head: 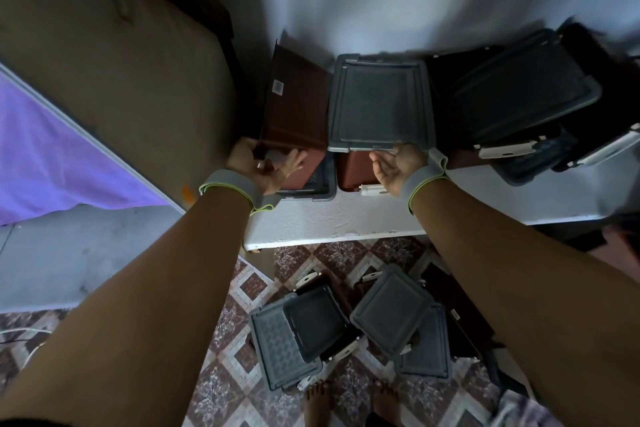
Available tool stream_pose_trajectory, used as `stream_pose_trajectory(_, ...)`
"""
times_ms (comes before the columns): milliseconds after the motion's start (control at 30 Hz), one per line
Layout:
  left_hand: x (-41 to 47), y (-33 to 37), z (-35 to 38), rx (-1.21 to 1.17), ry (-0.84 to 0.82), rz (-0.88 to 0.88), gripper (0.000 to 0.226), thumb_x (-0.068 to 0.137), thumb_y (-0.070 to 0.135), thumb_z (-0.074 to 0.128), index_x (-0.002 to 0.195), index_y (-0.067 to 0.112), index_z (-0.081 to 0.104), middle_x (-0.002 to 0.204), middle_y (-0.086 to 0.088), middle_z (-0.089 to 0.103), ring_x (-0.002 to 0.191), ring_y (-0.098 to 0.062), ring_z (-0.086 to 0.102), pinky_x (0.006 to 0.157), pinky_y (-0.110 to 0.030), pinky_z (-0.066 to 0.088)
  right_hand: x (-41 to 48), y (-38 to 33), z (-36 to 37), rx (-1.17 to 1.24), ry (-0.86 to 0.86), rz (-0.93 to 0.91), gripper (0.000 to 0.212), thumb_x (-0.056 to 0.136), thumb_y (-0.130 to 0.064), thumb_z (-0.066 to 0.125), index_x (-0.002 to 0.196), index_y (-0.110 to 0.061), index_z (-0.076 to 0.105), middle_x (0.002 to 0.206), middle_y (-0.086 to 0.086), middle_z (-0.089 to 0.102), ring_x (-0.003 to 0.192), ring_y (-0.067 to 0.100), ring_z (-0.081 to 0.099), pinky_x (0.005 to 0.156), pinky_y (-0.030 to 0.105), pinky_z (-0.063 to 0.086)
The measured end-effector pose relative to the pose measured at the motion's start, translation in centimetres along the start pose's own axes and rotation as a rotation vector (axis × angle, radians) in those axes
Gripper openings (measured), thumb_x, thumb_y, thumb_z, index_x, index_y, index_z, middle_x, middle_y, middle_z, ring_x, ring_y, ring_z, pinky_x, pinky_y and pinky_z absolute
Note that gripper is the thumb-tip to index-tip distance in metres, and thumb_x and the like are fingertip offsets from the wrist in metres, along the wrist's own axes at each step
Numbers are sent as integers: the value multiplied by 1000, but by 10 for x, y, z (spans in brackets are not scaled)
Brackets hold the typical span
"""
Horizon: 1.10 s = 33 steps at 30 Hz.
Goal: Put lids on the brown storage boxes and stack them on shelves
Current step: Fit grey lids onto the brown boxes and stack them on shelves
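From above, a white shelf (346, 222) runs along a pale wall, with patterned brown-and-white floor tiles (242, 340) below and a purple cloth (52, 156) on the far left. On the shelf, a brown storage box (294, 107) stands tipped on its side at the left, its long axis running away toward the wall, resting on a grey lid (318, 184). Just right of it, a second brown box (356, 170) carries a grey lid (379, 104) lying flat on top, its long axis also pointing to the wall. More dark lidded boxes (519, 94) crowd the right, blurred.

The left hand (263, 166) has a wide grip, fingers spread against the tipped box's near end. The right hand (394, 166) is open under the near edge of the lid, touching it.

On the floor near bare feet (349, 402), loose grey lids (391, 308) and boxes lie jumbled; their contents can't be made out.
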State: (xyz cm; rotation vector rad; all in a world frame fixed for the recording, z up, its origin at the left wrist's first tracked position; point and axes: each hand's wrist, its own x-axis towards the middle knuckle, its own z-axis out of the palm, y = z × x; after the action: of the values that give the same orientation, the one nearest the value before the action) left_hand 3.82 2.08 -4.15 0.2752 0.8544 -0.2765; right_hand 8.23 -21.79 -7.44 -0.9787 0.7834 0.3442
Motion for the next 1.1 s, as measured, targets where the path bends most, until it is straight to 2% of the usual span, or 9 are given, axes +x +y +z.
stream_pose_trajectory(133, -12, -11, 4, -61, -43, 10, 47, 93, 19, 54, 135, -2, 49, 145, -47, 25, 90, -43, 71, 63, -37, 63, -7, -12, -12, 34, -10, -30, 30, 102, -16, 26, 88, -28, 50, 83, -1, 67, 75, 11, 64, 58, 20, 44)
stream_pose_trajectory(267, -25, -30, 3, -2, -39, 53, 33, 95, 16, 51, 121, -4, 53, 145, -46, 27, 102, -31, 70, 66, -32, 62, -20, -34, -22, 107, -89, -63, 31, 100, -12, 38, 75, -26, 49, 73, -6, 64, 64, 8, 60, 55, 19, 43)
stream_pose_trajectory(400, -33, -41, 3, 59, -21, 70, 41, 93, 12, 52, 133, 3, 47, 147, -45, 24, 87, -30, 71, 53, -30, 62, -36, -57, -36, 213, -134, -100, 24, 101, -17, 43, 84, -29, 55, 63, -5, 68, 56, 9, 59, 50, 17, 46)
stream_pose_trajectory(567, -47, -56, 5, 210, -29, 165, 23, 95, 3, 42, 112, -7, 54, 140, -38, 44, 62, -29, 74, 48, -26, 59, -61, -73, -51, 308, -227, -166, 20, 100, -17, 47, 87, -30, 55, 69, -4, 68, 58, 10, 54, 57, 22, 43)
stream_pose_trajectory(700, -59, -60, 3, 281, -27, 216, 31, 92, -2, 40, 120, -6, 53, 135, -32, 51, 64, -29, 75, 48, -26, 59, -79, -81, -64, 346, -309, -194, 13, 97, -19, 51, 92, -30, 56, 85, -4, 63, 61, 9, 53, 60, 24, 43)
stream_pose_trajectory(800, -69, -68, -2, 384, -4, 255, 23, 93, -5, 37, 110, -3, 52, 125, -28, 54, 60, -29, 74, 47, -26, 58, -85, -84, -75, 303, -387, -188, 9, 96, -25, 56, 103, -29, 56, 91, -4, 67, 56, 8, 56, 62, 24, 45)
stream_pose_trajectory(900, -81, -75, -11, 501, 26, 301, 21, 92, -9, 35, 85, 4, 50, 114, -22, 53, 59, -28, 74, 47, -23, 58, -96, -86, -84, 223, -461, -166, 3, 95, -28, 59, 93, -26, 60, 85, -4, 69, 54, 8, 56, 63, 24, 46)
stream_pose_trajectory(1033, -92, -75, -31, 644, 57, 280, 18, 93, -8, 40, 91, 5, 51, 121, -20, 53, 75, -28, 74, 46, -22, 57, -110, -84, -96, 80, -544, -114, 11, 96, -30, 58, 90, -22, 62, 76, -4, 64, 53, 7, 50, 66, 23, 41)
stream_pose_trajectory(1100, -97, -74, -39, 708, 45, 277, 15, 93, -8, 42, 94, 3, 52, 121, -21, 55, 71, -27, 76, 48, -23, 59, -114, -81, -104, -4, -589, -82, 12, 97, -31, 57, 94, -21, 62, 76, -5, 60, 55, 7, 47, 65, 23, 43)
